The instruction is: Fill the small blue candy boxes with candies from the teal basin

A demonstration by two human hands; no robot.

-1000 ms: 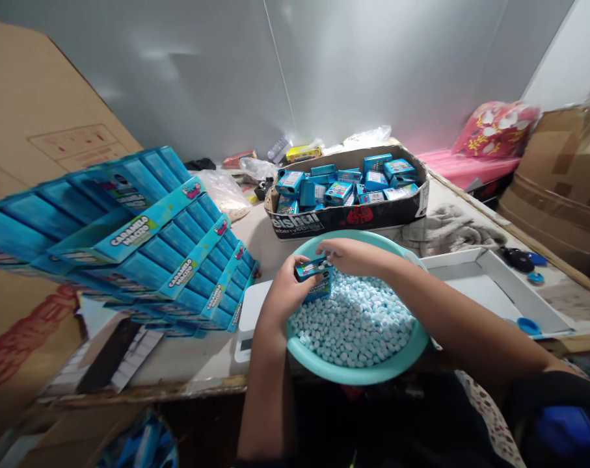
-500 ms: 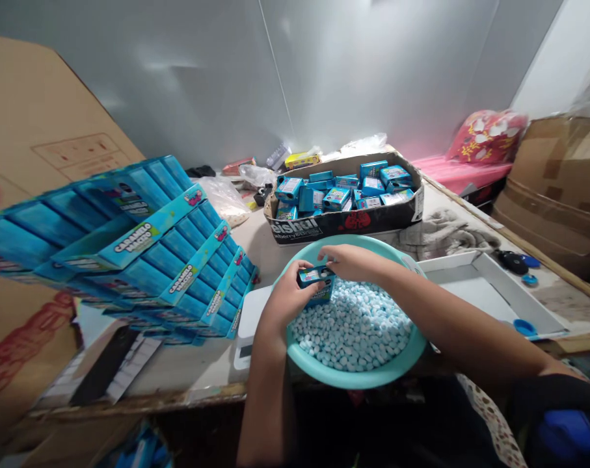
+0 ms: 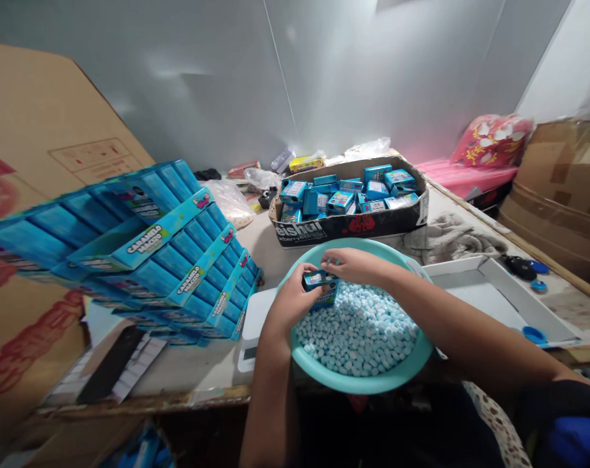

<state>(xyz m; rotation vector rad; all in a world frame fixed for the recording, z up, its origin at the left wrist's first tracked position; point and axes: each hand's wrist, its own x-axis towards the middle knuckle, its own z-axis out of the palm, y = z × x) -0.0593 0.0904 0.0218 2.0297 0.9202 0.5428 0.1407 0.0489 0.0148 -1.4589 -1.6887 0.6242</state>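
Note:
My left hand (image 3: 295,296) is closed around a small blue candy box (image 3: 326,298), held upright over the near-left part of a turquoise basin (image 3: 324,382). At the top end of that box, the bent fingers of my right hand (image 3: 344,263) are pinched on its upper edge. How far the top flap stands up is hard to make out under the fingers. Below both hands, the basin is filled with small pale blue and white candies (image 3: 367,335).
Left of the basin are a white scale (image 3: 256,318) and a tall stack of blue display boxes (image 3: 177,260). Behind stands a black carton (image 3: 314,233) holding several candy boxes. To the right lie a white tray (image 3: 484,292) and a grey cloth (image 3: 455,239).
The camera has turned slightly, so the whole scene sits a little further right and lower. Both hands stay at the candy box, with the right fingers still at its top.

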